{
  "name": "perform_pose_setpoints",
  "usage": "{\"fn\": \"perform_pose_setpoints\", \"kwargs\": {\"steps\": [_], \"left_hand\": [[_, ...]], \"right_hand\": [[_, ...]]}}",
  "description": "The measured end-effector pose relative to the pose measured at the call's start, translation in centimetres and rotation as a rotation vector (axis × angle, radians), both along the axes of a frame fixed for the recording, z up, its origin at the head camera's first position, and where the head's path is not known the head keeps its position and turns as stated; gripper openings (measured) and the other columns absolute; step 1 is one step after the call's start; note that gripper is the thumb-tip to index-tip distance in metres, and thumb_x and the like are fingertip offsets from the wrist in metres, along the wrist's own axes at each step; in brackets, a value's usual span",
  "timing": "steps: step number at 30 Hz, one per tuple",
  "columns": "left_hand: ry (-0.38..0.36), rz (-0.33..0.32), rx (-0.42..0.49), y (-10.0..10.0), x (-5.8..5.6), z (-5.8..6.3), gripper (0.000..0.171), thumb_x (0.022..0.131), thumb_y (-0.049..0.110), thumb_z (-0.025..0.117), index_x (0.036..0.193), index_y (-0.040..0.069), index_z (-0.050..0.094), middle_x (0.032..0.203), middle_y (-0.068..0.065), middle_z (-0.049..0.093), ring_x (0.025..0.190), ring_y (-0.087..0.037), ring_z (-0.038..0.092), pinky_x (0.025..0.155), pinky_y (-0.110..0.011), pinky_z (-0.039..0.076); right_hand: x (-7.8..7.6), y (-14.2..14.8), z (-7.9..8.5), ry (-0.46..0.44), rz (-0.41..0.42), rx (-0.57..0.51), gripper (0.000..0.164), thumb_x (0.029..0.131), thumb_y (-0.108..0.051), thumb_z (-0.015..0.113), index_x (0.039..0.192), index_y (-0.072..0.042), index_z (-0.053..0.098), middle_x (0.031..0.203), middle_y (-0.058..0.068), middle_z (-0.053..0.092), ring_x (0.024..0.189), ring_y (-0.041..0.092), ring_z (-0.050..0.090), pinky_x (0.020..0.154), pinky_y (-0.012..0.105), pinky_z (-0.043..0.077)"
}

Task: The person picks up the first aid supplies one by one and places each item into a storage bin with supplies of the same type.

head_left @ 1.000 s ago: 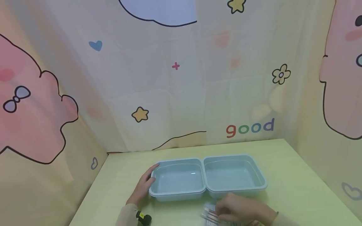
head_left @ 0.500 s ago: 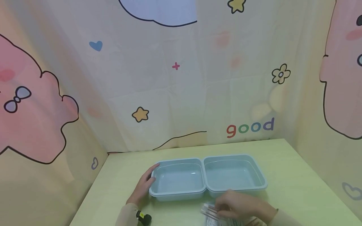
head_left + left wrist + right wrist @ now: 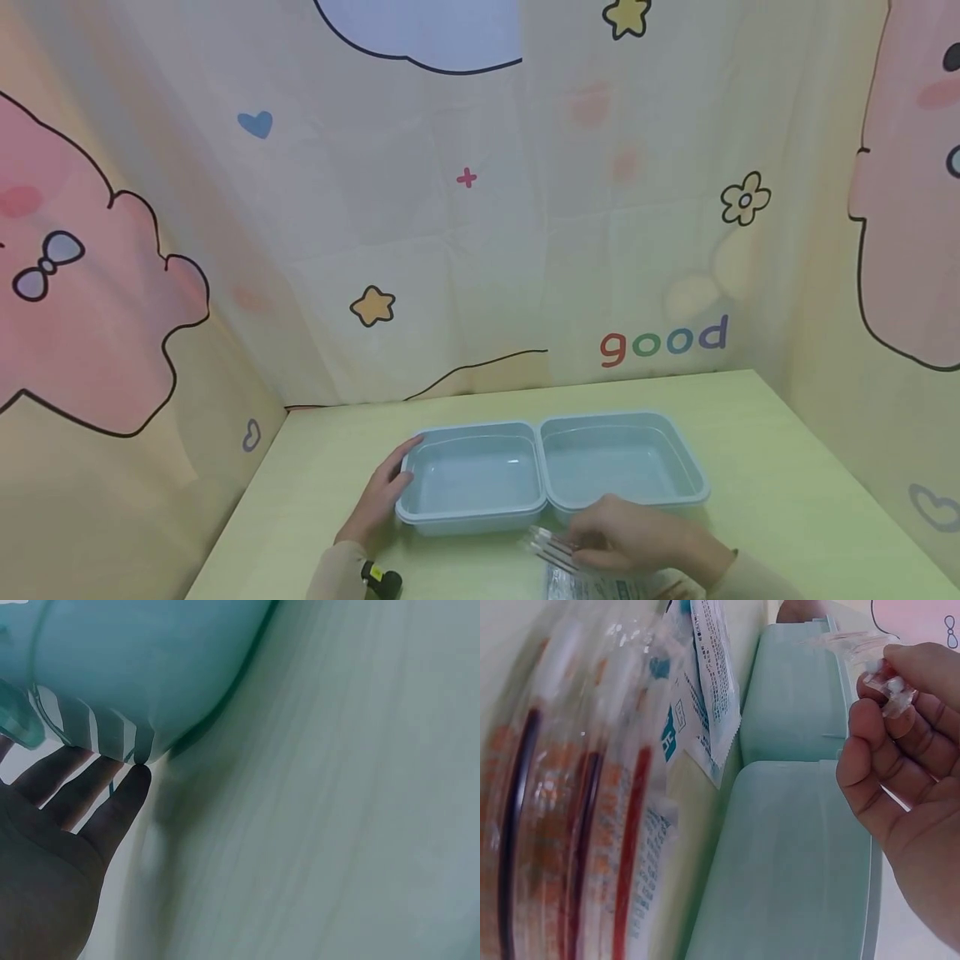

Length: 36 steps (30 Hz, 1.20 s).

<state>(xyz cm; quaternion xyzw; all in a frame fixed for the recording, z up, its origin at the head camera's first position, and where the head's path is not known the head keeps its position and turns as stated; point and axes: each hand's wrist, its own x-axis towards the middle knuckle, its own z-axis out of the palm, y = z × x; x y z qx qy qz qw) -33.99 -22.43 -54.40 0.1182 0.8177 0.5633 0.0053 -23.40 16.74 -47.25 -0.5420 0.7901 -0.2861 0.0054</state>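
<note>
My left hand rests against the left end of the left pale-blue plastic box, its thumb at the rim. In the left wrist view, straight fingers touch the box's outer wall; the thumb is hidden. My right hand pinches a clear plastic packet between thumb and fingertips, in front of the right box. Thin dark sticks with whitish ends, perhaps swabs, show through the plastic. Beneath the right hand lie printed white packets.
In the right wrist view, clear wrapped tubes with dark-red and red filling loom near the camera. Printed packets lie beside the boxes. A black device with a yellow label sits at my left wrist. A patterned cloth encloses the table.
My right hand has risen slightly with the clear packet, its stick ends shifting up and left. More of the printed packets below shows. The left hand and boxes stay in place.
</note>
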Motion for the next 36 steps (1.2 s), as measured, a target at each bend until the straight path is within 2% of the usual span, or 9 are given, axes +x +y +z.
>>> {"fn": "perform_pose_setpoints", "kwargs": {"steps": [10,17,22,29,33,36], "left_hand": [[-0.004,-0.004,-0.004,-0.07,-0.21,-0.10,0.057,0.094,0.008,0.048,0.146,0.031,0.044,0.158,-0.004,0.033,0.146,-0.034,0.028,0.115,-0.059,0.024],[0.017,-0.011,-0.007,-0.04,0.16,0.20,0.057,0.092,0.010,0.049,0.143,0.037,0.045,0.156,0.000,0.035,0.145,-0.032,0.030,0.116,-0.058,0.024],[-0.001,0.000,-0.007,-0.02,0.10,0.01,0.058,0.092,0.011,0.048,0.141,0.041,0.046,0.156,0.001,0.035,0.145,-0.032,0.029,0.115,-0.058,0.024],[-0.008,0.007,-0.002,-0.04,-0.30,-0.15,0.058,0.092,0.007,0.048,0.144,0.032,0.045,0.157,-0.003,0.033,0.146,-0.033,0.027,0.116,-0.059,0.023],[-0.009,0.004,0.006,-0.07,-0.17,-0.15,0.057,0.092,0.009,0.049,0.143,0.034,0.046,0.157,-0.001,0.034,0.146,-0.032,0.028,0.116,-0.058,0.023],[-0.007,0.005,0.006,-0.10,-0.23,-0.21,0.057,0.092,0.010,0.049,0.144,0.034,0.046,0.157,-0.001,0.034,0.146,-0.033,0.028,0.116,-0.059,0.023]], "right_hand": [[-0.06,-0.17,0.09,-0.033,-0.010,0.014,0.006,0.094,-0.017,0.061,0.096,-0.017,0.067,0.077,-0.015,0.064,0.067,-0.014,0.051,0.059,0.005,0.046],[-0.06,-0.34,0.40,0.011,-0.005,-0.005,0.005,0.094,-0.016,0.062,0.093,-0.017,0.067,0.074,-0.014,0.062,0.065,-0.014,0.048,0.057,0.004,0.044],[-0.15,-0.41,0.39,0.007,-0.003,-0.019,0.006,0.095,-0.017,0.061,0.092,-0.017,0.067,0.074,-0.014,0.064,0.065,-0.015,0.049,0.058,0.004,0.045],[-0.37,-0.38,0.42,-0.014,-0.013,-0.008,0.007,0.095,-0.021,0.061,0.092,-0.018,0.067,0.075,-0.014,0.064,0.065,-0.014,0.050,0.057,0.004,0.045],[-0.47,-0.38,0.29,-0.032,-0.015,-0.018,0.006,0.094,-0.020,0.063,0.091,-0.018,0.067,0.075,-0.015,0.064,0.065,-0.015,0.051,0.057,0.005,0.046],[-0.55,-0.43,0.33,-0.008,-0.014,-0.030,0.005,0.093,-0.019,0.064,0.089,-0.019,0.066,0.074,-0.015,0.063,0.065,-0.016,0.050,0.057,0.004,0.045]]}}
